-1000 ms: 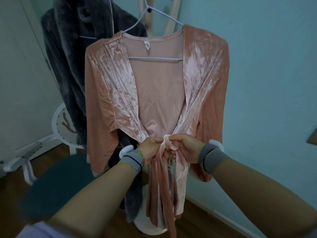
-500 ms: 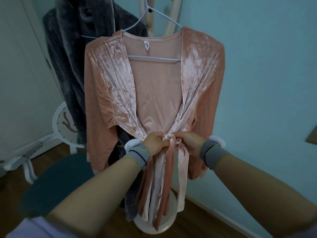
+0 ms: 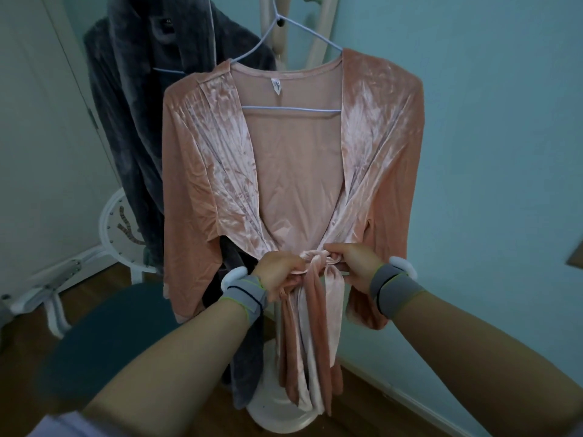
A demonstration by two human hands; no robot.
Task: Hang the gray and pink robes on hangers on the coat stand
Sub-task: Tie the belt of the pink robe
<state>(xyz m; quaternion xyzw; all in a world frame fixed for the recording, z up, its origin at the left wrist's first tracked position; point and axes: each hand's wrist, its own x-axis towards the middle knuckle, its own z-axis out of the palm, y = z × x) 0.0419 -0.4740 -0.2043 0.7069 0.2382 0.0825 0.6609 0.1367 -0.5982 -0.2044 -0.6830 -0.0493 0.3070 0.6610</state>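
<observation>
1. Two hands meet at the waist of the pink robe (image 3: 217, 184): the left hand (image 3: 277, 272) has its fingers curled round one part of the sash (image 3: 318, 263), and the right hand (image 3: 353, 266) pinches the other part just at 3 o'clock of the knot.
2. Both sets of fingers are closed on fabric, so neither hand is free; the knot sits between them, and the sash tails hang straight down toward 6 o'clock.
3. Each wrist carries a gray wristband (image 3: 249, 294) with a white piece on it.
4. Above the hands, the pink robe hangs open-fronted on a pale blue hanger (image 3: 293, 109), whose hook is caught on the coat stand (image 3: 277, 36) at 12 o'clock.
5. At 10 o'clock the gray robe (image 3: 132, 99) hangs on the same stand, partly behind the pink one.
6. Judged from this, both robes are already up, and the sash is being tied as a finishing touch.
7. Risks: a hard downward tug on the sash could drag the slippery robe off one hanger shoulder or unhook the hanger; uneven pulling could leave a loose knot.
8. Labels: a small white tag (image 3: 276, 86) sits at the pink collar, and a dark tag at the gray collar shows pale marks; neither can be read.
</observation>
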